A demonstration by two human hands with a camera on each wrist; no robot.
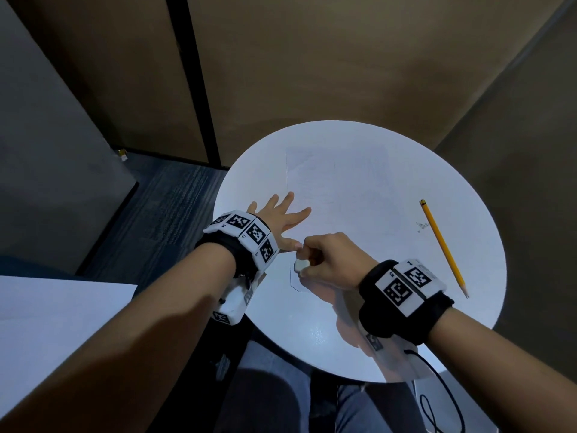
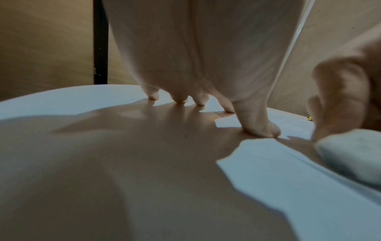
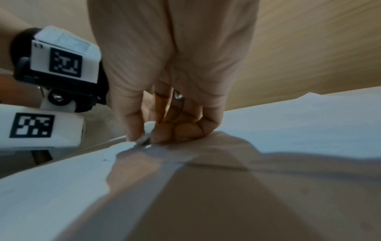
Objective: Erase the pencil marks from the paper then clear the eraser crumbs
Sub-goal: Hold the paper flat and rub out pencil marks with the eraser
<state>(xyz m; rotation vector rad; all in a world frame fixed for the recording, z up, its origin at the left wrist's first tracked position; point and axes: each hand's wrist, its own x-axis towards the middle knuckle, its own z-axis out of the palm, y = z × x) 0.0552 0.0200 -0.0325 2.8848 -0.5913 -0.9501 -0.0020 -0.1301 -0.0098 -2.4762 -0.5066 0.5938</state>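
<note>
Item: erasing in progress, lower centre of the head view. Right hand [image 1: 331, 257]: grip curled tight, thumb and fingers pinching a small white eraser [image 1: 301, 264] whose lower edge meets the paper [image 1: 337, 182] near its lower-left corner. Left hand [image 1: 281, 218]: fingers spread and straight, tips pressed flat on the surface [image 1: 390, 332] and the sheet's left edge, thumb just beside the eraser. Paper: white on a white round surface, its outline faint; it runs from the frame's centre down toward the hands, and the pencil marks on it are too pale to trace with certainty. Pencil [image 1: 443, 246]: yellow, lying idle at right of frame, well apart from both hands. Crumbs [image 1: 422, 226]: a small grey scatter just left of the pencil; whether more lie under the hands cannot be told. Handling note, as a judgement: the step goes best with short, light strokes directed away from the holding hand, so the sheet stays taut rather than buckling at the corner; the spread hand should bear down close to the rubbed patch; the eraser wants a clean edge down to avoid smearing. Sweeping of crumbs not yet begun.
</note>
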